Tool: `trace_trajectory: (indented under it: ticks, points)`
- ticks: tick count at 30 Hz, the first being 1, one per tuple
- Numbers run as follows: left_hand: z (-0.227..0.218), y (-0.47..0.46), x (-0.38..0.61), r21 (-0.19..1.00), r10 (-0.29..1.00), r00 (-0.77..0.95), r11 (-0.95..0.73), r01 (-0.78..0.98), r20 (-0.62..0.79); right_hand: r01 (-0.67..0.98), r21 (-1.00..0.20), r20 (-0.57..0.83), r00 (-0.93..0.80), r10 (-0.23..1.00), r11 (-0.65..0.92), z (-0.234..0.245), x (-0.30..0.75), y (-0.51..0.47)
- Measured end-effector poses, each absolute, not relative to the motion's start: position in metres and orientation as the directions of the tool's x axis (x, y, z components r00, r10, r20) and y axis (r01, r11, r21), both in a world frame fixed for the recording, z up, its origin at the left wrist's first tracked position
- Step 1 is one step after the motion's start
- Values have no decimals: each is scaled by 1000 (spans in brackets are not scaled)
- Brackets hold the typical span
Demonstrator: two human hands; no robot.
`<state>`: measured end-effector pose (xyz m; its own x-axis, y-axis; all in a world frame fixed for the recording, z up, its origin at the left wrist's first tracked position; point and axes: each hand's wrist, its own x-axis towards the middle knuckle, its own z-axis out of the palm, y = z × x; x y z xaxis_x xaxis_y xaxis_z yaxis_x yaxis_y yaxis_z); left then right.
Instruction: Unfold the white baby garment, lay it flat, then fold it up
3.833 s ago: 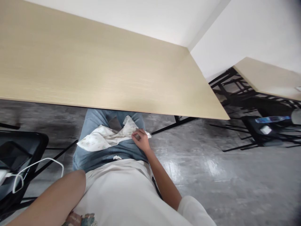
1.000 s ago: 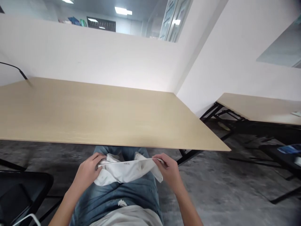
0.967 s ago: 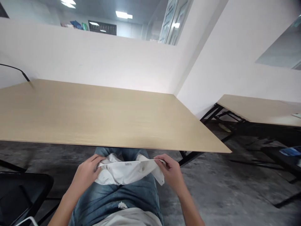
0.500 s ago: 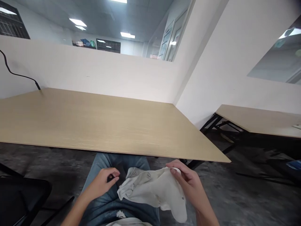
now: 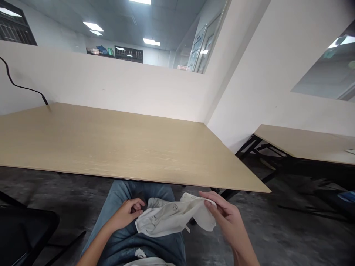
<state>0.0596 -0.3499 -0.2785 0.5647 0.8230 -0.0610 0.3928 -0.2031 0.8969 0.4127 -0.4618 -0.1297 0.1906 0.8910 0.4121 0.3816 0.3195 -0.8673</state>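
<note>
A crumpled white cloth piece [image 5: 163, 218] hangs over my lap, with a small dark printed mark, small round spots near its upper edge and a thin strip dangling below. Folds hide what kind of item it is. My right hand [image 5: 222, 210] pinches its right end between thumb and fingers. At its left end is my left hand [image 5: 129, 212], fingers curled in loosely, the tips close beside the cloth. No cloth shows between those fingers; whether they touch it I cannot tell.
A wooden-topped table [image 5: 124, 144] stands in front, its near edge just beyond my hands. To the left is a black chair [image 5: 24, 236]. Another table [image 5: 310, 142] stands at the right. A black cable [image 5: 27, 88] runs down the wall at the back left.
The cloth's right part, hanging down before, is now folded up and shorter, with its upper edge raised. My left hand has moved slightly right, closer to the cloth, and its fingers have curled in.
</note>
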Motion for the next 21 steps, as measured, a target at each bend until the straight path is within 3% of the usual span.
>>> trace_trajectory:
  ticks: [8, 12, 17, 21]
  points:
    - [-317, -345, 94, 879, 777, 623, -232, 417, -90, 340, -875, 409, 139, 902, 344, -128, 406, -465]
    - [-312, -347, 98, 865, 760, 642, -251, 434, -101, 366, -857, 436, 139, 889, 363, -129, 413, -469]
    - [-276, -352, 82, 929, 890, 453, -214, 302, 58, 509, -768, 553, 222, 803, 389, -139, 424, -468]
    - [-239, -359, 62, 953, 974, 164, -195, 231, 160, 696, -631, 712, 344, 611, 343, -147, 424, -465]
